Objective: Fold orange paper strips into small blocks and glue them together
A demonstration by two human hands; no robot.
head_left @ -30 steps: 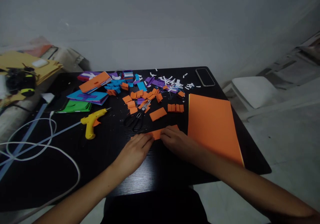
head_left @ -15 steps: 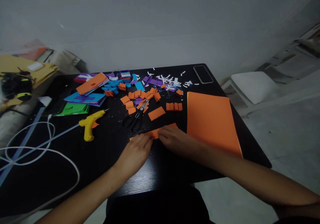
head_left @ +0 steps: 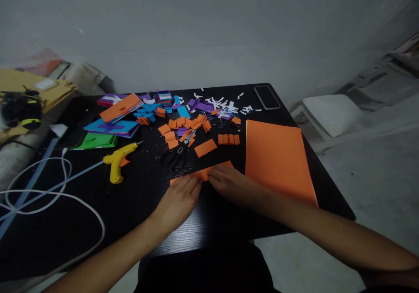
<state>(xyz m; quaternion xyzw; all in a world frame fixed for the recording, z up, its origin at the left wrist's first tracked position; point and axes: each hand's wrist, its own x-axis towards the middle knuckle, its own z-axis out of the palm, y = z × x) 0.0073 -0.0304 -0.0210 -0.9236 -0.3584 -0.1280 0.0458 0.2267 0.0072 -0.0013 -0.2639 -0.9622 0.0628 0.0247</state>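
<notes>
An orange paper strip (head_left: 204,174) lies slantwise on the black table, under the fingers of both hands. My left hand (head_left: 181,197) is closed on its left part, with the fingertips bent down onto the paper. Near the strip's right part, my right hand (head_left: 225,181) pinches or presses the edge; its thumb is mostly hidden. Just beyond the strip are open black-handled scissors (head_left: 180,153), a flat folded orange piece (head_left: 205,148) and a creased orange piece (head_left: 228,139). Small folded orange pieces (head_left: 170,138) are heaped around the scissor blades.
A large orange sheet stack (head_left: 278,160) lies at right, under my right forearm's line. To the left sit a yellow glue gun (head_left: 118,162), a white cable (head_left: 88,203) and coloured paper stacks (head_left: 113,128). White scraps (head_left: 222,105) and a phone (head_left: 267,97) lie at the back.
Both hands stay on the orange strip in almost the same place. The view has shifted very slightly; nothing else has visibly moved.
</notes>
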